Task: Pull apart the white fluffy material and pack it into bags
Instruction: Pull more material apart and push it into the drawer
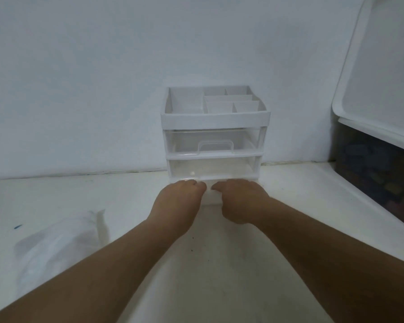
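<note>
At the bench's point(79, 206) back, left hand point(181, 197) and right hand point(239, 201) curl fingers round the lowest drawer point(208, 194); a sharp tug could drag the light drawer unit point(215, 117) forward.

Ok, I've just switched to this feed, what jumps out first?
The small white drawer unit stands dead centre against the wall. The left hand and right hand curl their fingers over the front of its bottom drawer. A crumpled clear bag lies on the table at lower left, and a big lidded bin with dark contents stands at the right edge.
</note>
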